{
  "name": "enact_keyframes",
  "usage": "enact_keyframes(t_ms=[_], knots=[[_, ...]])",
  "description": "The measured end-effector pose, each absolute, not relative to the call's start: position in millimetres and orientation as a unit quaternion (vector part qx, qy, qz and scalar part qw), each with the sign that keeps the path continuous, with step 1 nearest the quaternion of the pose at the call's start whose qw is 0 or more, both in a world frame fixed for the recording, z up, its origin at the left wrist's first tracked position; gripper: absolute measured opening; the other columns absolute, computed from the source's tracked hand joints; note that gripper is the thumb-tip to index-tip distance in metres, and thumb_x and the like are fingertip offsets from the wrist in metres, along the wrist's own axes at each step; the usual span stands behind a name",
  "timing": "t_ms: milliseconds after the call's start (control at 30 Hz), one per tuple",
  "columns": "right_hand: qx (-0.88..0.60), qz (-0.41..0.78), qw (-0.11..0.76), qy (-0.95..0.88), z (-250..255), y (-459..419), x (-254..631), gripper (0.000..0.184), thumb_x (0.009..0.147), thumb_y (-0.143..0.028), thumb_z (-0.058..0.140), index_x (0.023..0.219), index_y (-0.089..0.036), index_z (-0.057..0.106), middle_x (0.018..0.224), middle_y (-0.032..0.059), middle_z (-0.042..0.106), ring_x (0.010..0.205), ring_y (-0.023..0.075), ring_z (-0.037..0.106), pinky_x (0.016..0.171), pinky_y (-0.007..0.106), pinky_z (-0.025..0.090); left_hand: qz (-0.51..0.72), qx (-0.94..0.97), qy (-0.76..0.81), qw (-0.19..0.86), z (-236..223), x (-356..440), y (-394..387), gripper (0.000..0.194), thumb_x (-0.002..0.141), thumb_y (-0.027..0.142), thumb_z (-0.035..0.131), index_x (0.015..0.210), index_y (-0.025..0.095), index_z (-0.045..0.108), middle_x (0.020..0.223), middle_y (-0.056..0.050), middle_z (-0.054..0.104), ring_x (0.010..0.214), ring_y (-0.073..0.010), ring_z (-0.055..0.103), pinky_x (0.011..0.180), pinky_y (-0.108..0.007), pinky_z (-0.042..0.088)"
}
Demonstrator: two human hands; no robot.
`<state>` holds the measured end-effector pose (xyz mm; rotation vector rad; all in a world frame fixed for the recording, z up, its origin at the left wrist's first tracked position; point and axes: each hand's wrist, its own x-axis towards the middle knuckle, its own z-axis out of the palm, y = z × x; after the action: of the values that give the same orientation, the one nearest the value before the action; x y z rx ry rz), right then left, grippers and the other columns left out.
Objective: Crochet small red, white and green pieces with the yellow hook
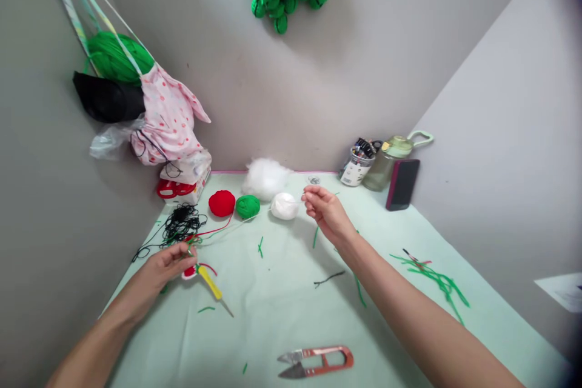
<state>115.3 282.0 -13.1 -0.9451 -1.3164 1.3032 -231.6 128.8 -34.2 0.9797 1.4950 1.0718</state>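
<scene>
My left hand (175, 264) is closed at the left of the table, its fingertips pinching the upper metal end of a yellow-handled crochet hook (210, 283). The hook slants down to the right. A small red and white crochet piece (189, 273) shows just under those fingers; whether they grip it too is hidden. Red, green and white yarn strands run from the left hand toward a red yarn ball (222, 203), a green yarn ball (248, 207) and a white yarn ball (284, 206). Beside the white ball, my right hand (330, 212) is raised with thumb and fingers pinched on a thin white yarn strand.
Thread snips (316, 362) lie at the front. White stuffing (266, 178) sits behind the balls, tangled black yarn (182, 224) at left. Green yarn scraps (436, 279) lie at right. A phone (402, 185), bottle (386, 163) and pen cup (357, 167) stand at the back right.
</scene>
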Motion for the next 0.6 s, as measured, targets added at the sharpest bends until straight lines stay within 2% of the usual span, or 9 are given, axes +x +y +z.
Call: enact_keyframes(t_ms=[100,200,300,367,433,467,533,600], knots=[[-0.400,0.521,0.562,-0.504,-13,295,126,0.036,0.075,-0.049,0.077,0.093,-0.023,0.061,0.076,-0.0033,0.063,0.053,0.0066,0.045,0.047,0.018,0.038,0.463,0.381,0.637,0.485,-38,-241,128,0.038,0.060,0.047,0.097,0.071,0.019,0.075,0.066,0.002,0.059,0.066,-0.0159,0.046,0.064,-0.024,0.037],[-0.424,0.483,0.573,-0.509,-12,303,136,0.031,0.080,-0.049,0.072,0.092,-0.024,0.059,0.075,-0.0037,0.061,0.051,0.0072,0.041,0.045,0.019,0.037,0.489,0.350,0.642,0.475,-38,-246,126,0.038,0.057,0.045,0.099,0.073,0.019,0.077,0.067,0.002,0.062,0.065,-0.0157,0.048,0.062,-0.024,0.040],[-0.465,0.428,0.533,-0.563,-9,296,139,0.026,0.082,-0.043,0.072,0.093,-0.021,0.062,0.083,0.0014,0.066,0.054,0.0099,0.047,0.048,0.023,0.041,0.536,0.313,0.634,0.461,-34,-247,118,0.034,0.061,0.039,0.099,0.081,0.021,0.078,0.073,0.003,0.066,0.068,-0.0148,0.053,0.061,-0.021,0.045],[-0.489,0.376,0.501,-0.607,-6,282,138,0.021,0.084,-0.035,0.071,0.098,-0.020,0.066,0.102,0.0078,0.069,0.065,0.0142,0.056,0.057,0.028,0.048,0.578,0.286,0.619,0.448,-27,-240,112,0.029,0.067,0.035,0.096,0.085,0.024,0.076,0.080,0.004,0.067,0.074,-0.0137,0.057,0.064,-0.018,0.049],[-0.495,0.323,0.481,-0.647,-3,260,133,0.022,0.089,-0.027,0.065,0.110,-0.021,0.068,0.127,0.0129,0.064,0.087,0.0205,0.064,0.073,0.034,0.053,0.618,0.254,0.587,0.457,-17,-222,106,0.021,0.076,0.031,0.090,0.089,0.025,0.075,0.092,0.003,0.070,0.083,-0.0150,0.064,0.072,-0.021,0.058],[-0.490,0.305,0.471,-0.667,-1,247,129,0.022,0.092,-0.025,0.062,0.112,-0.022,0.070,0.129,0.0138,0.064,0.096,0.0232,0.064,0.080,0.036,0.053,0.662,0.197,0.547,0.473,-10,-209,104,0.016,0.078,0.025,0.087,0.088,0.024,0.075,0.094,0.002,0.070,0.083,-0.0153,0.065,0.073,-0.022,0.061],[-0.455,0.291,0.430,-0.724,2,216,120,0.020,0.095,-0.023,0.061,0.111,-0.023,0.073,0.111,0.0112,0.071,0.098,0.0242,0.067,0.088,0.037,0.053,0.678,0.131,0.482,0.540,4,-177,102,0.011,0.082,0.016,0.081,0.091,0.021,0.077,0.094,-0.001,0.069,0.082,-0.0154,0.067,0.069,-0.022,0.062],[-0.334,0.249,0.346,-0.841,6,185,112,0.035,0.101,-0.025,0.058,0.135,-0.024,0.063,0.108,0.0101,0.072,0.091,0.0218,0.068,0.085,0.036,0.056,0.652,0.122,0.443,0.603,19,-142,101,0.011,0.081,0.016,0.084,0.088,0.019,0.076,0.091,-0.002,0.067,0.082,-0.0150,0.066,0.069,-0.022,0.062]])
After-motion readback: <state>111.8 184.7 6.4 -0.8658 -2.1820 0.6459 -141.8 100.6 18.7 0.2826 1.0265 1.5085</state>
